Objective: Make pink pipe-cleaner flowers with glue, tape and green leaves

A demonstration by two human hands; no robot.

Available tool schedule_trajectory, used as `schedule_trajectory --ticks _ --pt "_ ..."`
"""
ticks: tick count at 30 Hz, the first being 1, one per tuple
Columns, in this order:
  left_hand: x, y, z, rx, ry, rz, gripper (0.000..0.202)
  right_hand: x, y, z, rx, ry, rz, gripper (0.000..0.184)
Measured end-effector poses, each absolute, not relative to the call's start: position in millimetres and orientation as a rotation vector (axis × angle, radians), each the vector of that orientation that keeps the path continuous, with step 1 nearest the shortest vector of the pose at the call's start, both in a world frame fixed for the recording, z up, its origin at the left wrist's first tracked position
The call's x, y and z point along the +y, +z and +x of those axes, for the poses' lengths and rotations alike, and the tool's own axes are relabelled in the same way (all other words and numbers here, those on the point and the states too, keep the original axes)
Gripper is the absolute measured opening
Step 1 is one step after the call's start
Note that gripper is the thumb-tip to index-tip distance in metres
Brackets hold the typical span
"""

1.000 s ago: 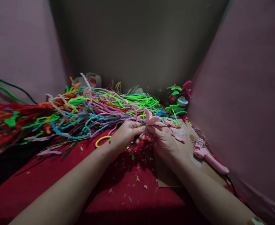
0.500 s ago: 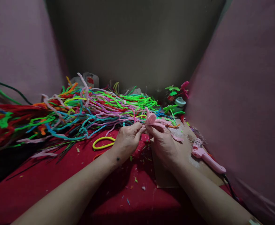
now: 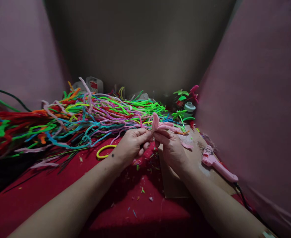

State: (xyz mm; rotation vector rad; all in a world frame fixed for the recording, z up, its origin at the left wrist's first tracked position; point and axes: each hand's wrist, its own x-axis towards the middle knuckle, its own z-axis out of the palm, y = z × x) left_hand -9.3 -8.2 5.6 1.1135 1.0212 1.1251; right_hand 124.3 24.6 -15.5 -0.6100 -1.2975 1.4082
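A pink pipe-cleaner flower (image 3: 156, 122), with fuzzy looped petals, is pinched between both hands at the middle of the view. My left hand (image 3: 135, 142) grips its base from the left, thumb and forefinger pressed together. From the right, my right hand (image 3: 171, 147) pinches the same base, its fingertips almost touching the left ones. Some petals stand upright and others point right over the right hand. The fingertips hide the lower end of the flower.
A big heap of colourful pipe cleaners (image 3: 105, 115) spreads behind and left. On the right, a pink glue gun (image 3: 218, 165) lies on a brown board (image 3: 175, 185). Green pipe-cleaner leaves (image 3: 179, 114) stand near a pale jar (image 3: 189, 107). Scissors with a yellow handle (image 3: 99, 152) lie on the red cloth (image 3: 115, 211).
The flower has turned in my fingers, so its petals now show from the side. My left hand has rolled, with its lower fingers now in view.
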Motion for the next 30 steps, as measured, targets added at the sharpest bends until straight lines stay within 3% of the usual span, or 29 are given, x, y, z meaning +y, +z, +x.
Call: schedule_trajectory --ticks 8,12,16,20,23,30 --pt "-4.9 -0.3 -24.4 0.603 0.897 0.869 0.014 19.4 -8.9 121.5 -1.149 1.647 -0.542 0.019" --pt "-6.1 4.6 -22.7 0.761 0.885 0.977 0.023 17.4 -8.9 118.7 -1.055 1.671 -0.534 0.009" --pt "-6.4 3.4 -13.5 1.201 1.002 1.272 0.034 19.4 -13.8 119.1 -1.03 1.547 -0.572 0.005" --pt "-7.1 -4.6 -6.4 1.529 1.246 1.758 0.026 20.5 -15.5 120.6 -1.138 1.397 -0.64 0.003" --pt "-8.5 -9.9 -4.6 1.535 1.271 1.958 0.017 19.8 -15.5 120.7 -1.17 1.418 -0.62 0.004" --pt "-7.1 -14.4 -8.0 1.421 1.301 1.828 0.025 18.3 -14.8 122.9 -1.254 1.413 -0.73 0.014"
